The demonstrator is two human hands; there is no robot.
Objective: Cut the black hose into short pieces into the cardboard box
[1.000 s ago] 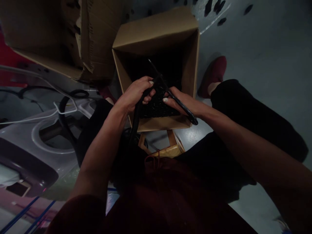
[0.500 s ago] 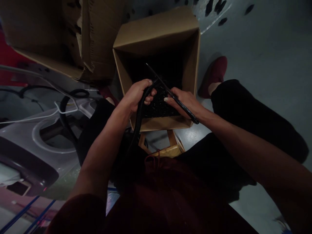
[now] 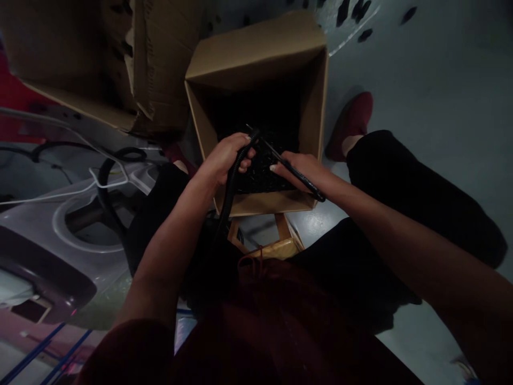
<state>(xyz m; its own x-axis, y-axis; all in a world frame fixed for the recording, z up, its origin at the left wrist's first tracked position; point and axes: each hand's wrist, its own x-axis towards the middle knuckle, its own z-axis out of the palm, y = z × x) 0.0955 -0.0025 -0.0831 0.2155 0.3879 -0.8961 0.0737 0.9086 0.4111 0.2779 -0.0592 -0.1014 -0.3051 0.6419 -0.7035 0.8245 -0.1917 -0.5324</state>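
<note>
Over an open cardboard box (image 3: 260,51), my left hand (image 3: 234,155) is wrapped round a black ribbed tube (image 3: 229,195), which hangs down toward my lap. The tube's upper end shows just above the fingers. My right hand (image 3: 298,167) grips a long, thin dark tool (image 3: 301,179), with a black handle along the palm. Its thin metal part reaches up and left to the tube's end; whether it touches or passes behind is hard to tell. Small black pieces (image 3: 260,174) lie in the dark inside of the box below.
A second, larger cardboard box (image 3: 168,59) stands at the upper left. To the left are a grey plastic stool (image 3: 44,216), cables and a white wire. Below the box is a wooden frame (image 3: 282,227). Dark pieces (image 3: 409,15) lie on the floor at the upper right.
The tool's metal part has moved down and now meets the tube's end in view, with less of its tip showing beyond. My left hand has hardly moved.
</note>
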